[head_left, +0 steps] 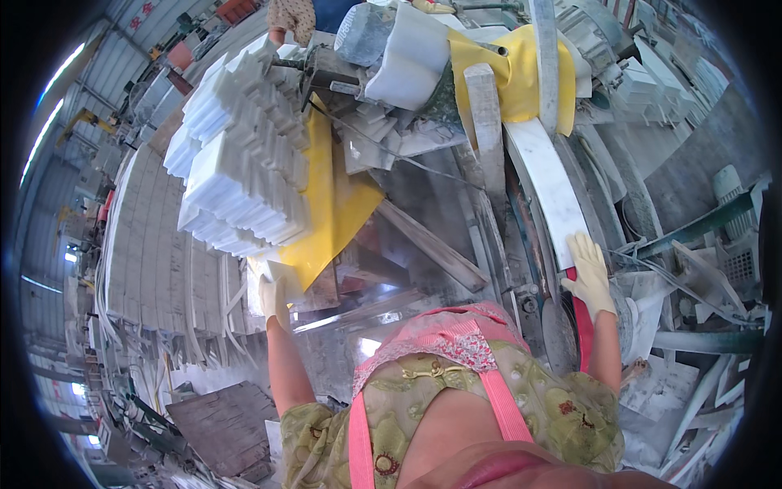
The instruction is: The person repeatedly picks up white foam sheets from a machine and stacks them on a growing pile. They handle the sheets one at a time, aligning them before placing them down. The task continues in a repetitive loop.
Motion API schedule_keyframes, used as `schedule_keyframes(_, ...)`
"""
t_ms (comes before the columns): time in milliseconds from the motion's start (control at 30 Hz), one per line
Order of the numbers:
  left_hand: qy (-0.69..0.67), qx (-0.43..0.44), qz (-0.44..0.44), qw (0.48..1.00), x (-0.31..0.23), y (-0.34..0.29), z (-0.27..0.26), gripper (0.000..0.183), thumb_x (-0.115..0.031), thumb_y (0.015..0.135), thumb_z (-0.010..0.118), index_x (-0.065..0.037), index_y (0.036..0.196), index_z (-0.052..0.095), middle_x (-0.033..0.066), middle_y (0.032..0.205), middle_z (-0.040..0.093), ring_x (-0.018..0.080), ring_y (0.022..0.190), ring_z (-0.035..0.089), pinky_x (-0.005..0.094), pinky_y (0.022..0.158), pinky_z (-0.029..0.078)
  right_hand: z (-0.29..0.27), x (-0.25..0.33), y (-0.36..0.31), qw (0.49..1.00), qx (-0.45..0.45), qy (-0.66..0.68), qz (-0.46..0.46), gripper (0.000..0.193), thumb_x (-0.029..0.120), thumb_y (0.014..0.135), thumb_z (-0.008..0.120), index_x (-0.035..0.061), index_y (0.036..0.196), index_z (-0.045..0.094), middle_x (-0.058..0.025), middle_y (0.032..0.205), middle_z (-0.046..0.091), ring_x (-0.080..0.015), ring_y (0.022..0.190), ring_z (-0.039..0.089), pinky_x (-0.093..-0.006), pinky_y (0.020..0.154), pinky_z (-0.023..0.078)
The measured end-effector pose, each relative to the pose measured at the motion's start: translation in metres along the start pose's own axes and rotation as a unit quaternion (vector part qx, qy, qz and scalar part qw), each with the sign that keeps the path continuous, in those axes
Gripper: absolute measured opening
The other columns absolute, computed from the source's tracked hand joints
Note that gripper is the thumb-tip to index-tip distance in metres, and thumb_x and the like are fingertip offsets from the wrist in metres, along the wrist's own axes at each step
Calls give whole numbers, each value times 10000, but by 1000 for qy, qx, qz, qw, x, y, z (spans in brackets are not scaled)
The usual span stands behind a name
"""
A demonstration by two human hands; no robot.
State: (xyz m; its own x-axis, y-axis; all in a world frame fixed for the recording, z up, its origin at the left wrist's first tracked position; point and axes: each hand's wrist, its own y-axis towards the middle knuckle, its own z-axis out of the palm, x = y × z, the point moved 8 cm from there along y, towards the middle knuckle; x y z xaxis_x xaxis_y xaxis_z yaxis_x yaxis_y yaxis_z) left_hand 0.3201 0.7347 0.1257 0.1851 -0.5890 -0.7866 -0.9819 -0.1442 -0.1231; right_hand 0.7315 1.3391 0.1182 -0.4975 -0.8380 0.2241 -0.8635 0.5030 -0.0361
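Note:
My right hand point(593, 279), in a cream glove, lies with fingers stretched over the near end of a long white marble strip point(544, 183). That strip rests on a narrow machine bed, and its far end passes under a yellow sheet point(518, 75). A red band point(583, 330) runs below this hand. On the left, my gloved left hand point(273, 300) is closed on a small white stone piece point(283, 275); its fingers are partly hidden. Just beyond it rise stacked white stone tiles point(244, 183) in uneven rows, beside another yellow sheet point(334, 220).
A wooden beam point(432, 244) slants between the stack and the machine. Grey slabs point(151, 244) stand at the left. A co-worker's sleeve point(292, 18) shows beyond the stack. More white blocks point(652, 81) sit at the far right, with a plastic crate point(740, 265) nearer.

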Motion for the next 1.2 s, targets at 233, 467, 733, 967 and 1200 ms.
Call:
schedule_keyframes(233,33,-21,17,999,6,9,0,556,-170,808,639,82,1294,544,217,1152,655,296,1034,650,383,901,502,12,25,22,979,-100,-180,1,768,220,842,718,19,1505,387,-203,1558,396,-303,1482,333,-464,1242,221)
schedule_keyframes(467,10,-18,2,1000,10,5,-2,547,-168,806,627,90,1282,546,223,1139,656,316,981,653,387,879,509,-28,34,24,948,-251,-158,-118,483,122,917,537,-33,1373,511,-194,1351,595,-318,1312,530,-494,1167,356)
schedule_keyframes(733,13,-67,39,997,26,21,-3,493,-163,800,633,84,1222,570,203,1069,665,284,914,670,392,791,532,-12,44,59,973,-69,-204,-77,689,125,844,636,-4,1481,405,-145,1500,475,-238,1440,402,-462,1223,271)
schedule_keyframes(967,-56,-6,-20,998,23,10,1,566,-176,835,640,94,1317,518,247,1194,636,325,1077,644,402,928,497,-2,46,92,958,-108,-258,-66,795,105,806,661,-3,1526,341,-143,1561,410,-256,1479,348,-432,1244,230)
schedule_keyframes(1200,-32,59,9,998,8,3,-2,477,-207,846,652,82,1211,553,223,1104,647,295,994,655,403,823,525,-3,43,93,960,-92,-228,-136,683,72,851,580,-4,1498,375,-164,1519,457,-280,1448,396,-423,1194,318)
